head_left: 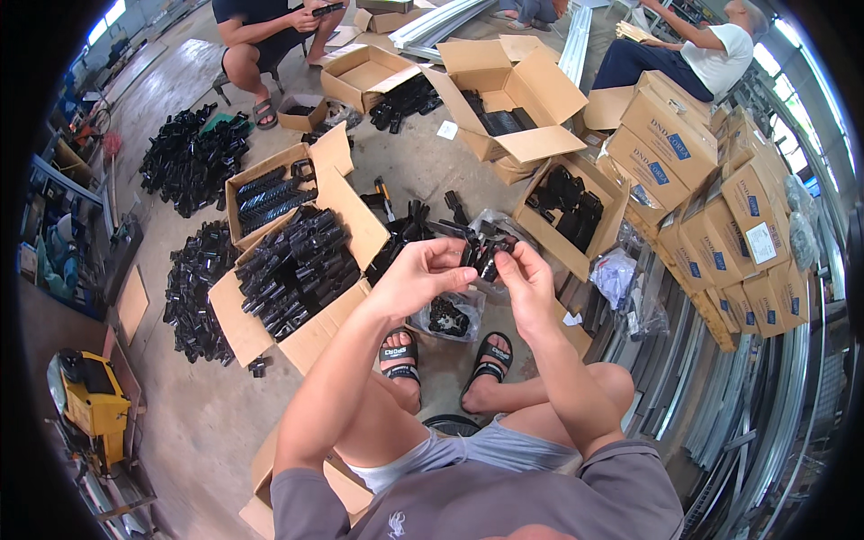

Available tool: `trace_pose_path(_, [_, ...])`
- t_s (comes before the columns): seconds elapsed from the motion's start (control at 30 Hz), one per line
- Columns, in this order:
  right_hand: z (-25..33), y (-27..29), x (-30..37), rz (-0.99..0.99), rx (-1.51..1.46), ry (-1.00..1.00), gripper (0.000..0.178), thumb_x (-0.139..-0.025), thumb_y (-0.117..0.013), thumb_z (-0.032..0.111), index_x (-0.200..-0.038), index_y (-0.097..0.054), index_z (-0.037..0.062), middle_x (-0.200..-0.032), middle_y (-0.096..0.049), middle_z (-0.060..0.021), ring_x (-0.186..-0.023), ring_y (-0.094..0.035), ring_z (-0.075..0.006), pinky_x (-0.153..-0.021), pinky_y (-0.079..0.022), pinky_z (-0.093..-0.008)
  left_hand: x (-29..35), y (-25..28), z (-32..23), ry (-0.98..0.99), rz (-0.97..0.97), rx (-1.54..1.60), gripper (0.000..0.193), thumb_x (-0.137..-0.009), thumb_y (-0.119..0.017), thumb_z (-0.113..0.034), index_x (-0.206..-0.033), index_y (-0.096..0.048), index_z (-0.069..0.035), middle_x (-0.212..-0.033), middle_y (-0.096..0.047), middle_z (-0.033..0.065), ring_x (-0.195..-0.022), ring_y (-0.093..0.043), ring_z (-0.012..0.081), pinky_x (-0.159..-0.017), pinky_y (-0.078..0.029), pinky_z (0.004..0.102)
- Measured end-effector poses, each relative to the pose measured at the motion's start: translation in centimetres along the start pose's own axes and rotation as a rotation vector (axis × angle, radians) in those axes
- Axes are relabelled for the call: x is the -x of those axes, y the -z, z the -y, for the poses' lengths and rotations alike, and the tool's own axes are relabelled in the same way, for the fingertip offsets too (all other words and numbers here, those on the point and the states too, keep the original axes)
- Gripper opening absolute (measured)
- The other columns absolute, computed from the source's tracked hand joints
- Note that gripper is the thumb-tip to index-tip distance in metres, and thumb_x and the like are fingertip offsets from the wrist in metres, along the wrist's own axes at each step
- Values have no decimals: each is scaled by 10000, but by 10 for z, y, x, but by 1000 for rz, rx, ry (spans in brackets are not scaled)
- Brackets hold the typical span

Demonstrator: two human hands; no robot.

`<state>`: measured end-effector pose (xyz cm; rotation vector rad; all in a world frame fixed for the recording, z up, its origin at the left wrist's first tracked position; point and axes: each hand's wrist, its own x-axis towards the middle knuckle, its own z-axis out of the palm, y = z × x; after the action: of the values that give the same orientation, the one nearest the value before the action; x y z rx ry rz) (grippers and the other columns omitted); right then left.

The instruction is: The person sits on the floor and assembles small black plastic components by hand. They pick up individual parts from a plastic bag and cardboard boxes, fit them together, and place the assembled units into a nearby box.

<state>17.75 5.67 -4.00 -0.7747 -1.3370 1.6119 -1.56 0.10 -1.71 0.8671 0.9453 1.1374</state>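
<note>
Between my two hands is a glossy black part point(487, 261), its exact kind unclear. My left hand point(427, 277) pinches its left side with thumb and fingers. My right hand point(527, 281) grips its right side, thumb on top. Below them, between my feet, a clear plastic bag point(448, 319) holds small black pieces. Just past my hands lie more loose black parts point(411, 223). To the left, an open carton point(241, 310) is filled with rows of similar black parts. On the right stands another open carton point(585, 176) with some black parts inside.
Piles of black parts point(200, 148) lie on the floor at left. Stacked closed cartons point(664, 144) and long metal profiles point(720, 405) line the right. A yellow machine point(93, 405) stands at lower left. Two people sit farther off, one holding a black part point(329, 10); a third shows partly.
</note>
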Motion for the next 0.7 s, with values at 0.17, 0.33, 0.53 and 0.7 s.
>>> trace_pose_path(0.17, [7,-10,3,6,-32,5,286,-915,-579,-57,-1168,-539,72,-1014,-634,-13,-906,-605,-96,-765,-489,-238,4,5,-1,50,60,-4,376,-910,-735,-124,-1253,-630,-9,-1086,-700,39,-950,-656,104,-859,-558,270])
trace_pose_path(0.33, [-1,-15,9,-99,-75,-53,262,-897,-639,-32,-1138,-588,60,-1109,-616,-37,-901,-603,-110,-730,-506,-254,8,3,1,6,28,-44,432,-887,-753,-107,-1265,-599,34,-1064,-716,96,-979,-665,145,-870,-546,300])
trace_pose_path(0.53, [-11,-12,34,-79,-157,41,190,-909,-702,3,-1086,-642,38,-990,-657,-28,-834,-638,-100,-684,-523,-232,32,-11,12,44,23,-136,480,-896,-764,-201,-1302,-581,-24,-1109,-693,32,-986,-633,88,-922,-492,257])
trace_pose_path(0.7, [-13,-12,65,-75,-360,65,202,-922,-693,27,-1120,-656,41,-1031,-681,-38,-946,-635,-117,-847,-503,-268,49,-26,22,58,87,-125,472,-920,-739,-202,-1313,-567,-7,-1134,-688,44,-1032,-647,109,-924,-514,257])
